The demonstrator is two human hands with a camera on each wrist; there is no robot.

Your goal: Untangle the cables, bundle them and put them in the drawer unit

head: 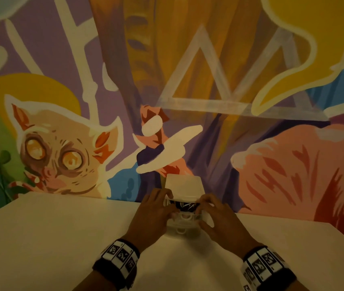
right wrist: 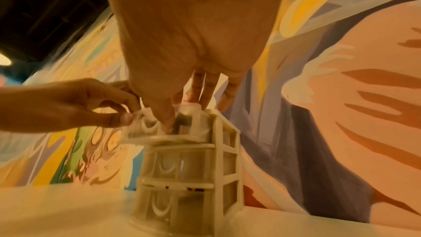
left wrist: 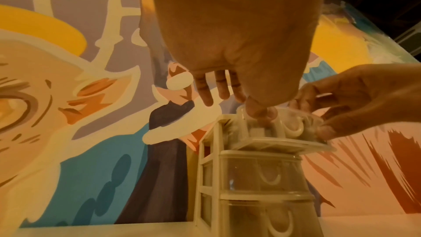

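A small white drawer unit [head: 184, 183] with three clear drawers stands on the white table [head: 62, 238] against the mural wall. Its top drawer [head: 185, 216] is pulled out toward me, and dark bundled cables [head: 184, 206] lie inside it. My left hand [head: 164, 204] pinches the drawer's left front corner [right wrist: 131, 123]. My right hand [head: 204, 206] grips the right front corner [left wrist: 318, 127]. Both thumbs [left wrist: 257, 113] sit at the drawer's front rim beside the handle [left wrist: 293, 131]. The two lower drawers [left wrist: 262, 172] are pushed in; what they hold is not clear.
The painted mural wall [head: 209, 101] rises directly behind the unit. The table's surface spreads bare to the left and right of my hands, with its right edge [head: 334, 236] slanting toward me. Tagged bands [head: 120, 257] wrap both wrists.
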